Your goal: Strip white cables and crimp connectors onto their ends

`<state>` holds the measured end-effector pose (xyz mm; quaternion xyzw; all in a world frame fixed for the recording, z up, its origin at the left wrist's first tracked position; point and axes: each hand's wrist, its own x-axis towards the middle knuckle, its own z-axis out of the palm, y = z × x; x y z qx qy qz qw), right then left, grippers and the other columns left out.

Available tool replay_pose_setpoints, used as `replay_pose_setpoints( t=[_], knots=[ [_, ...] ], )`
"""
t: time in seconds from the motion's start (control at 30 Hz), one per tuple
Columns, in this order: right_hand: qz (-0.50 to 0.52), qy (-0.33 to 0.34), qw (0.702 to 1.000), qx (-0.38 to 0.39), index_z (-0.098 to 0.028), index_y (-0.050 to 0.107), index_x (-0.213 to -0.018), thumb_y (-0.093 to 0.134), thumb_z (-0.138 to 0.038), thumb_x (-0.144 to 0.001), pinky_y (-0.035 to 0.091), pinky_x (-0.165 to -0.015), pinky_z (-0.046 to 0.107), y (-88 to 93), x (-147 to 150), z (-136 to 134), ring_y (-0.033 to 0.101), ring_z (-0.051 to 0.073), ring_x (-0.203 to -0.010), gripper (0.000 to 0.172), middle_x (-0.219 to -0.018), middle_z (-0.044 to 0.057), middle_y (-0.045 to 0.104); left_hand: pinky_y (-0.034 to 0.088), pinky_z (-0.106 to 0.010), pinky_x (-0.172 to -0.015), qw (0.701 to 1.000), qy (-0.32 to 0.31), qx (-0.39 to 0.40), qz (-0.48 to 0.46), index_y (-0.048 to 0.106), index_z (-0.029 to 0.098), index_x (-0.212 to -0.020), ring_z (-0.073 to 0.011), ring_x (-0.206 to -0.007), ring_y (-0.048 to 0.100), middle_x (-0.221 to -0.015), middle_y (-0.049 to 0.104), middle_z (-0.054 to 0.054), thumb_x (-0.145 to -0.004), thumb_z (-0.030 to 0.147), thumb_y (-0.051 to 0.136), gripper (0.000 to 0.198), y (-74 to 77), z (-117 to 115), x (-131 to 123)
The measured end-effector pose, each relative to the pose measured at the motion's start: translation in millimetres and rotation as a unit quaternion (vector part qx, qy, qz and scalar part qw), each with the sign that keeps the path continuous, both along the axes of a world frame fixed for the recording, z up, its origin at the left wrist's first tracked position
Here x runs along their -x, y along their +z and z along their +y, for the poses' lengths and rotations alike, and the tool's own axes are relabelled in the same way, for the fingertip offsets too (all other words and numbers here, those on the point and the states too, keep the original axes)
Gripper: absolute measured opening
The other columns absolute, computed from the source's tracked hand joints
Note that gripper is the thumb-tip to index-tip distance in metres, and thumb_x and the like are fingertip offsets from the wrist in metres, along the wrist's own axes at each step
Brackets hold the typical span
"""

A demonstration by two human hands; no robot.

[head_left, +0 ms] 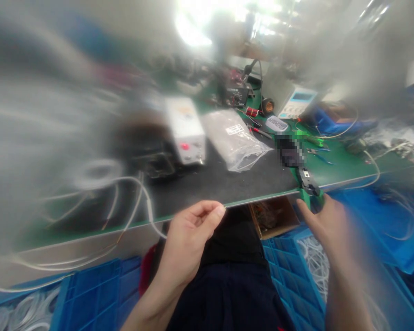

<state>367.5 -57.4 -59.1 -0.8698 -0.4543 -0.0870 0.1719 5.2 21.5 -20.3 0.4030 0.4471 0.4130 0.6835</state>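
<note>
My left hand (189, 234) hovers in front of the bench edge with fingers curled and thumb pressed to the fingertips in a pinch; what it pinches, if anything, is too small to make out. My right hand (326, 220) reaches toward the bench corner, where a green-handled tool with a black head (308, 184) lies at the edge; the hand is smeared by motion and its fingers are unclear. White wires (138, 202) trail over the bench front, left of my left hand.
A black mat (221, 179) covers the green bench. On it lie a clear plastic bag (236, 138), a white box with a red button (186, 128) and a meter (298, 101). Blue crates (96, 299) stand below, left and right. A cardboard box (274, 216) sits under the bench.
</note>
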Motion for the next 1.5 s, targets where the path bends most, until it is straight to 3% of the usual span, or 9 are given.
replay_pose_setpoints(
  t=[0.23, 0.53, 0.73, 0.97, 1.07, 1.2, 1.27, 1.37, 1.5],
  knots=[
    [-0.006, 0.009, 1.000, -0.003, -0.014, 0.066, -0.136, 0.065, -0.068, -0.089, 0.048, -0.102, 0.064, 1.7, 1, 30, 0.062, 0.048, -0.119, 0.072, -0.126, 0.027, 0.068, 0.025, -0.021, -0.052, 0.998, 0.038, 0.034, -0.046, 0.080, 0.016, -0.098, -0.0077, -0.058, 0.031, -0.067, 0.050, 0.004, -0.097, 0.039, 0.084, 0.024, -2.7, 0, 5],
    [0.005, -0.058, 0.997, -0.049, -0.004, 0.062, -0.141, 0.074, -0.064, -0.081, 0.050, -0.104, 0.056, -1.4, -12, 38, 0.063, 0.045, -0.122, 0.085, -0.127, 0.030, 0.069, 0.030, -0.019, -0.052, 0.996, 0.047, 0.053, -0.050, 0.081, 0.017, -0.096, -0.0085, -0.060, 0.033, -0.067, 0.048, 0.004, -0.092, 0.041, 0.088, 0.026, -2.1, 1, 10],
    [0.003, -0.099, 0.991, -0.094, -0.008, 0.066, -0.131, 0.074, -0.063, -0.082, 0.051, -0.104, 0.053, 2.6, -39, 36, 0.063, 0.042, -0.120, 0.074, -0.125, 0.026, 0.071, 0.034, -0.017, -0.052, 0.996, 0.058, 0.064, -0.036, 0.081, 0.017, -0.093, -0.0094, -0.059, 0.034, -0.065, 0.048, 0.004, -0.082, 0.045, 0.095, 0.033, -2.7, 3, 13],
    [-0.009, -0.105, 0.991, -0.088, -0.017, 0.065, -0.132, 0.081, -0.053, -0.088, 0.049, -0.108, 0.055, 5.2, -63, 64, 0.064, 0.034, -0.123, 0.059, -0.132, 0.014, 0.069, 0.035, -0.018, -0.052, 0.995, 0.062, 0.067, -0.038, 0.082, 0.017, -0.096, -0.0097, -0.059, 0.035, -0.065, 0.050, 0.004, -0.081, 0.047, 0.095, 0.036, -1.2, 3, 12],
    [-0.013, -0.094, 0.991, -0.090, -0.012, 0.065, -0.132, 0.080, -0.051, -0.086, 0.050, -0.105, 0.056, 3.9, -56, 69, 0.064, 0.038, -0.120, 0.062, -0.129, 0.020, 0.069, 0.034, -0.018, -0.052, 0.995, 0.065, 0.063, -0.039, 0.082, 0.017, -0.096, -0.0095, -0.059, 0.035, -0.066, 0.051, 0.004, -0.082, 0.046, 0.095, 0.035, -0.1, 2, 12],
    [-0.037, -0.040, 0.992, -0.114, -0.004, 0.065, -0.134, 0.070, -0.047, -0.092, 0.043, -0.109, 0.064, 11.0, -28, 74, 0.058, 0.048, -0.126, 0.059, -0.131, 0.032, 0.066, 0.033, -0.019, -0.052, 0.996, 0.058, 0.065, -0.037, 0.082, 0.016, -0.098, -0.0094, -0.059, 0.035, -0.068, 0.054, 0.003, -0.087, 0.044, 0.091, 0.032, 0.2, 2, 13],
    [-0.044, 0.027, 0.992, -0.117, -0.008, 0.068, -0.132, 0.064, -0.043, -0.099, 0.042, -0.112, 0.062, 18.0, -7, 82, 0.057, 0.045, -0.129, 0.048, -0.132, 0.029, 0.066, 0.032, -0.019, -0.052, 0.996, 0.053, 0.062, -0.035, 0.081, 0.016, -0.099, -0.0093, -0.059, 0.035, -0.068, 0.053, 0.003, -0.089, 0.043, 0.090, 0.029, -0.1, 2, 11],
    [-0.033, 0.167, 0.981, -0.090, -0.020, 0.077, -0.116, 0.057, -0.037, -0.107, 0.048, -0.110, 0.048, 27.4, 30, 107, 0.063, 0.033, -0.121, 0.028, -0.124, 0.016, 0.074, 0.030, -0.019, -0.052, 0.997, 0.052, 0.050, -0.035, 0.081, 0.016, -0.096, -0.0087, -0.059, 0.034, -0.067, 0.050, 0.003, -0.090, 0.041, 0.089, 0.027, -1.6, 3, 8],
    [-0.029, 0.269, 0.962, -0.044, -0.023, 0.084, -0.104, 0.060, -0.034, -0.108, 0.050, -0.102, 0.046, 31.7, 64, 155, 0.062, 0.033, -0.112, 0.027, -0.113, 0.014, 0.076, 0.028, -0.019, -0.052, 0.998, 0.045, 0.041, -0.034, 0.080, 0.016, -0.098, -0.0086, -0.060, 0.033, -0.067, 0.048, 0.004, -0.093, 0.041, 0.086, 0.026, -5.5, 2, 7]
  ],
)
